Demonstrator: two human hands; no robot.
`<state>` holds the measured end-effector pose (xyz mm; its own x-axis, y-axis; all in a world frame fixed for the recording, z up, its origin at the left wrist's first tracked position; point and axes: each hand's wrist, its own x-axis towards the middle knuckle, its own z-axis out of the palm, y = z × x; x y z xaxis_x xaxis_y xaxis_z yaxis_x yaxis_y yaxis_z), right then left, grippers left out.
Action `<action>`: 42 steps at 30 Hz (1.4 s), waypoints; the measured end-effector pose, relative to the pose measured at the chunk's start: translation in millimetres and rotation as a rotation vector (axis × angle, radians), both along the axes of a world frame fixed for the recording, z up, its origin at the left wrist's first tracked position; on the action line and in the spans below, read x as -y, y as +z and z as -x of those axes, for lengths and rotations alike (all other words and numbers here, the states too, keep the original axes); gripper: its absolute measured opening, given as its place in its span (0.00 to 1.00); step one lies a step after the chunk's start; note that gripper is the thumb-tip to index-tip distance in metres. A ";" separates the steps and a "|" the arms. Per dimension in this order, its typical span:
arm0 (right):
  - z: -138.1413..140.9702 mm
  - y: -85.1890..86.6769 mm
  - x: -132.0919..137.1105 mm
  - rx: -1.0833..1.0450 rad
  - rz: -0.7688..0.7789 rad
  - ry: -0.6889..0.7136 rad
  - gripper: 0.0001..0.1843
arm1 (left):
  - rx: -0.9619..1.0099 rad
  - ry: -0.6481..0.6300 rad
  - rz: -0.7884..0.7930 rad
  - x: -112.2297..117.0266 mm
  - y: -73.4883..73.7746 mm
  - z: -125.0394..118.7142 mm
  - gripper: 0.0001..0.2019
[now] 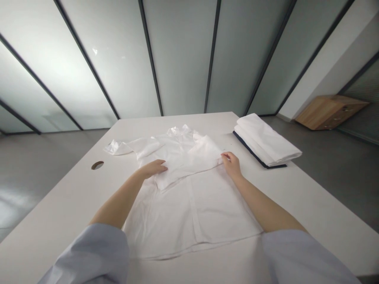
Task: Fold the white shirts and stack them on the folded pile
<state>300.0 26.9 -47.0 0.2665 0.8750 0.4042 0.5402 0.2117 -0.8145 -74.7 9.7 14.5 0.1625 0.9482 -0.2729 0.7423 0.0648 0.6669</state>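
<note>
A white shirt (171,221) lies spread on the table, its collar at the far end and its hem toward me. One sleeve (130,146) stretches out to the left. A layer of its cloth lies folded across the upper body, with a slanting edge. At the right end of that edge my right hand (232,163) pinches the cloth between thumb and fingers. My left hand (152,169) rests on the left side of the shirt, fingers stretched out and a gap showing between them. The fingertips touch the cloth.
On the right of the white table (74,201) sits a folded white cloth stack (263,138) on a dark flat piece (251,152). A round hole (97,165) is cut in the tabletop at left. Frosted glass panels stand behind; a wooden cabinet (322,112) is at far right.
</note>
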 end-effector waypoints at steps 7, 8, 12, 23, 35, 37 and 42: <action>-0.6 -1.2 -3.3 -0.113 0.002 -0.025 0.12 | 0.525 -0.030 0.388 46.5 -1.4 32.8 0.37; -0.5 -1.4 -3.4 -0.115 0.000 -0.023 0.12 | 0.464 -0.032 0.398 49.9 -1.8 39.8 0.37; 0.0 -2.3 -3.4 -0.115 -0.022 -0.010 0.13 | 0.222 -0.063 0.347 39.8 -5.0 56.6 0.30; -3.2 -7.1 -14.9 0.151 0.223 -0.028 0.13 | -0.497 -0.006 -0.462 -22.4 -48.9 7.8 0.21; 21.0 40.2 -114.3 0.715 0.283 0.022 0.15 | -0.547 -0.055 -0.440 -10.8 -50.5 5.3 0.23; 31.1 36.5 -129.1 0.801 0.278 0.045 0.16 | -0.537 -0.045 -0.453 -10.7 -51.7 5.6 0.23; 42.0 27.7 -150.9 1.003 0.297 0.112 0.16 | -0.514 -0.029 -0.478 -10.2 -54.8 6.5 0.22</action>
<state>258.0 177.8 -19.2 -0.1601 0.9740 0.1605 0.9854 0.1672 -0.0316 -81.2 19.9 -40.3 0.1521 0.9806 0.1240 0.9680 -0.1731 0.1818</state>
